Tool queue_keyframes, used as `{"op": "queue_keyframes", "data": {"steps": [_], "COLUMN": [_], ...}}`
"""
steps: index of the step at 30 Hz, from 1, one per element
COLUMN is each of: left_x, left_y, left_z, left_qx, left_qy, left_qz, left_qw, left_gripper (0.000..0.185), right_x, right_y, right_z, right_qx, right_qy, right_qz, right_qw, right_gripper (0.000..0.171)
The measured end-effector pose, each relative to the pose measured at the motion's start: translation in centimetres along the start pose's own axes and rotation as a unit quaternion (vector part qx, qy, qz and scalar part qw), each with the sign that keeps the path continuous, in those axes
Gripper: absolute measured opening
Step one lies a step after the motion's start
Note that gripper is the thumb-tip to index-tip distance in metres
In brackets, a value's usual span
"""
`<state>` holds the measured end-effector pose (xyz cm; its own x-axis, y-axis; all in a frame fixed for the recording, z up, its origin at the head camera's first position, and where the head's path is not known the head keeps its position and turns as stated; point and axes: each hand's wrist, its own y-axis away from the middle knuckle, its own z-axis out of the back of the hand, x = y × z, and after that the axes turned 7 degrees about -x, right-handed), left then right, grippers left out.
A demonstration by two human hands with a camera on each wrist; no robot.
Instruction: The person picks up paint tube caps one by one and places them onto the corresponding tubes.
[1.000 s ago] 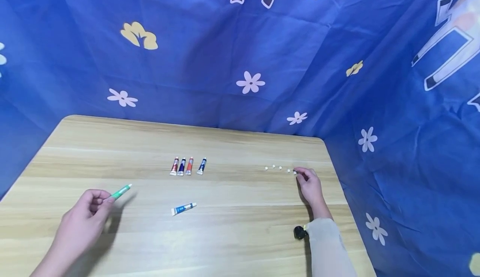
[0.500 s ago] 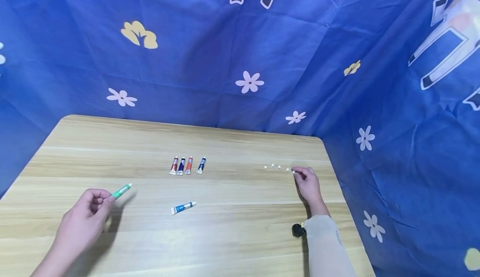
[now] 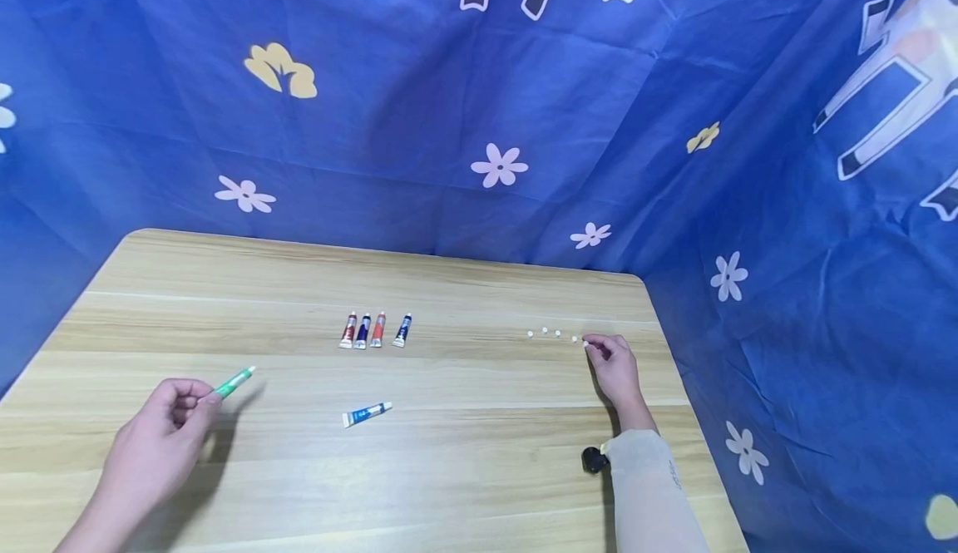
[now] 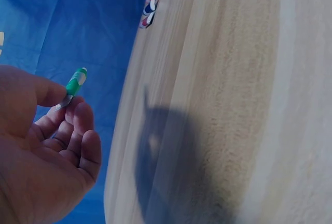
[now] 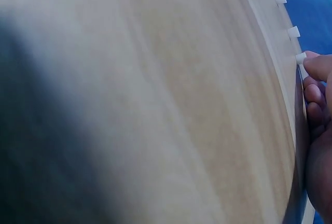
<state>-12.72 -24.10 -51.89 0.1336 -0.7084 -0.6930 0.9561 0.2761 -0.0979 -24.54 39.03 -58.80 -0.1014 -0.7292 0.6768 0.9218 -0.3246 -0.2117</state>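
Pinching one green paint tube (image 3: 234, 382) by its crimped end, the grip of the left hand (image 3: 153, 436) holds it above the tabletop (image 3: 449, 486), to the left of one lone blue paint tube (image 3: 367, 414). Right of and beyond that blue tube, the right hand (image 3: 615, 374) pinches one small white cap (image 3: 586, 343) between thumb and finger. Four more white caps (image 3: 557, 333) stand in a loose line on the same side of it. Straight beyond the blue tube lie four other paint tubes (image 3: 377, 330): one red, one indigo, one orange-red and, slightly apart, one navy.
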Motion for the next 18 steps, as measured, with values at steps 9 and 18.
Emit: {"op": "queue_keyframes", "data": {"steps": [9,18], "left_x": [-0.27,-0.36], "left_y": [0.02,0.08], "left_z": [-0.12,-0.18], "left_qx": [0.009,0.015], "left_qy": [-0.005,-0.006], "left_qz": [0.011,0.015], "left_qw": [0.9999,0.9998], "left_gripper": [0.026,0.027], "right_x": [0.21,0.24], "right_y": [-0.16,-0.14], "right_z": [0.16,0.1], "right_qx": [0.019,0.019], "right_qy": [-0.015,0.006], "right_qz": [-0.017,-0.02], "right_qw": [1.0,1.0], "right_gripper": [0.021,0.02]}}
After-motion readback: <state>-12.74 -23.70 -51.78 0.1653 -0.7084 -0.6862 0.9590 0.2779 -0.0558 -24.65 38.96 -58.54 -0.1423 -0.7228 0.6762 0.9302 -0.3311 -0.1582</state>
